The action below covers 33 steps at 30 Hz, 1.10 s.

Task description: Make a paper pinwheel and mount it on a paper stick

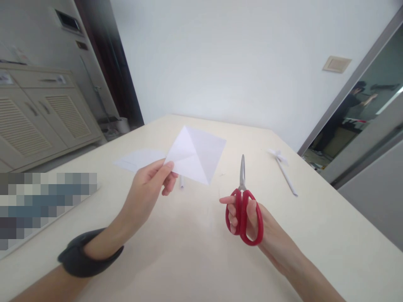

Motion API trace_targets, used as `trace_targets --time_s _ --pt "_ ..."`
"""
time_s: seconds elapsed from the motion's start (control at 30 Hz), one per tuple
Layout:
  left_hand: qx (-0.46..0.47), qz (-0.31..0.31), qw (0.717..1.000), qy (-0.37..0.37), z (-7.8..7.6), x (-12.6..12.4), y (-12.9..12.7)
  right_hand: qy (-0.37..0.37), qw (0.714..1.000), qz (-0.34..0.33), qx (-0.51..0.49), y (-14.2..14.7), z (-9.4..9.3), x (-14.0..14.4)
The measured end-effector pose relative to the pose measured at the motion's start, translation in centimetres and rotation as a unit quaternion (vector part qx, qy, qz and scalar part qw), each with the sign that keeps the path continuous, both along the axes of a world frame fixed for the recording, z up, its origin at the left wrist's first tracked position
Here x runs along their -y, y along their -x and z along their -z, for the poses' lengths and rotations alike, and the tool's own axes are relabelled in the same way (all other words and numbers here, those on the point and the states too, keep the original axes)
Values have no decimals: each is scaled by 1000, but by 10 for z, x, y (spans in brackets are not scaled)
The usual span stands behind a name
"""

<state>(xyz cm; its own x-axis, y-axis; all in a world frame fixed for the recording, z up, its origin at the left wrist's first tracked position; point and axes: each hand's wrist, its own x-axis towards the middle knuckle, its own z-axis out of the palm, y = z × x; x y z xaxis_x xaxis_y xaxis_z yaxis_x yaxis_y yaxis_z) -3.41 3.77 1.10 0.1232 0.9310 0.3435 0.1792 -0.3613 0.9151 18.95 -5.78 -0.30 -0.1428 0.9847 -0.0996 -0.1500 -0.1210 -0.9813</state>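
The left hand (147, 184) pinches a creased white paper square (195, 154) by its corner; the right hand (248, 218) grips red-handled scissors (243, 201), blades seemingly closed.

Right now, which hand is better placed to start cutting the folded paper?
Right. The right hand already grips the red-handled scissors, blades shut and pointing toward the folded white paper. The left hand pinches that paper's corner, holding it above the table.

We find no legible text, label, brand or no. anywhere in view. Stickers on the cabinet (34, 79) are too blurred to read. Nothing further noted.
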Motion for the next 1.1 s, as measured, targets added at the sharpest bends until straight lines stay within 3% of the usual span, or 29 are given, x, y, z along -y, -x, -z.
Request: trace_targets --time_s 0.23,0.37,0.5,0.7,0.9,1.1 --pt "2 -13 1000 -10 3 0 2 -20 1000 15 -8 4 8 2" --pt "-4 -13 1000 -10 3 2 2 -31 999 -17 40 5 4 8" --pt "-10 -18 1000 -18 2 3 2 3 995 -63 73 5 1 6" --pt "15 -13 1000 -15 0 5 2 38 996 -41 68 6 7 -1" --pt "-21 -14 999 -26 -1 8 0 11 995 -64 74 17 6 -1" --pt "-27 -41 998 -50 -1 10 -1 -35 982 -52 180 20 5 6"
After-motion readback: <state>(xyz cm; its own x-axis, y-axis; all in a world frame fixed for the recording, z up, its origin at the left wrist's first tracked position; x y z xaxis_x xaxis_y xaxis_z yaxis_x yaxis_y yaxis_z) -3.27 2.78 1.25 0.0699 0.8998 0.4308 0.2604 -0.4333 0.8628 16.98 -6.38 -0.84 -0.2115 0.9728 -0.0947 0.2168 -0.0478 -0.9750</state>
